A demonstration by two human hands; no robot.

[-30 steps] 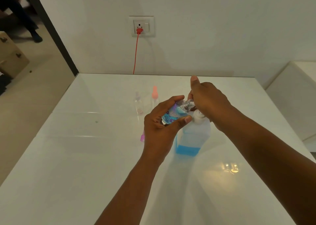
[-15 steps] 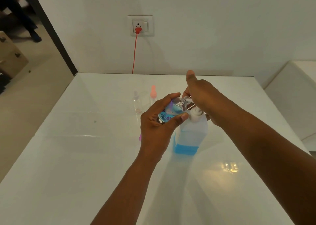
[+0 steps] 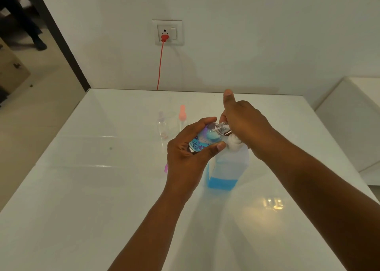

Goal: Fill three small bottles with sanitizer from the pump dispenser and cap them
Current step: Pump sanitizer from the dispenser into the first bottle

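My left hand (image 3: 186,157) grips a small clear bottle with a blue flower print (image 3: 203,140), tilted so its open neck points right at the pump spout. Blue liquid shows inside it. The pump dispenser (image 3: 228,165) stands upright on the white table (image 3: 92,198), with blue sanitizer only in its bottom part. My right hand (image 3: 246,124) lies over the pump head with its fingers curled down round it and the thumb sticking up; the spout is mostly hidden. Two more small bottles stand behind, one clear (image 3: 162,125) and one with a pink cap (image 3: 182,114).
A small purple cap (image 3: 165,167) lies on the table, partly hidden behind my left hand. A red cable (image 3: 160,65) runs from a wall socket down behind the table's far edge. A white unit (image 3: 349,122) stands to the right, open floor to the left.
Both hands keep their hold on the small bottle and the pump head. The right thumb has lifted a little. A blob of blue liquid now shows in the small bottle.
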